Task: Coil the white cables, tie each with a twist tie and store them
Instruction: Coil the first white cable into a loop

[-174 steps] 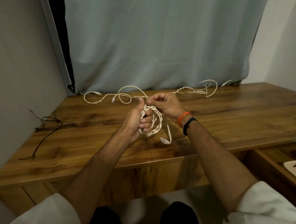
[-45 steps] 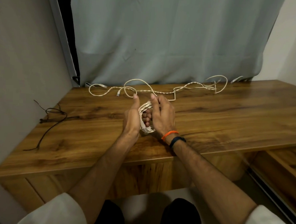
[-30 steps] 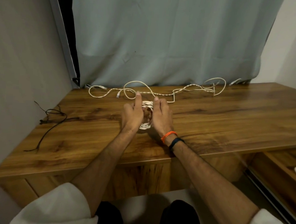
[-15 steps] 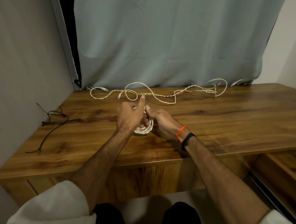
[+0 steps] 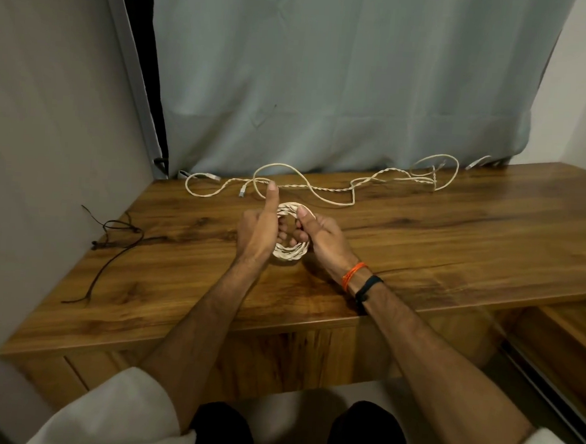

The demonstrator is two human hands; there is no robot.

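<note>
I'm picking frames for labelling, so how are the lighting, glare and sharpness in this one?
Head view: dim, warm indoor light; a glossy sheen on the brown wooden desk at right; wide-angle bending of the wall edges. The left hand, the right hand and the coiled white braided cable are fairly sharp; the lower right corner smears.

The desk (image 5: 420, 250) has bare wood along its whole right half and along the front edge on both sides of the two forearms. Along the back edge a loose white cable (image 5: 321, 189) runs in loops from the back left corner almost to the back right. A thin dark cord (image 5: 119, 238) lies near the left edge. A curtain (image 5: 327, 86) hangs down just behind the back edge.
</note>
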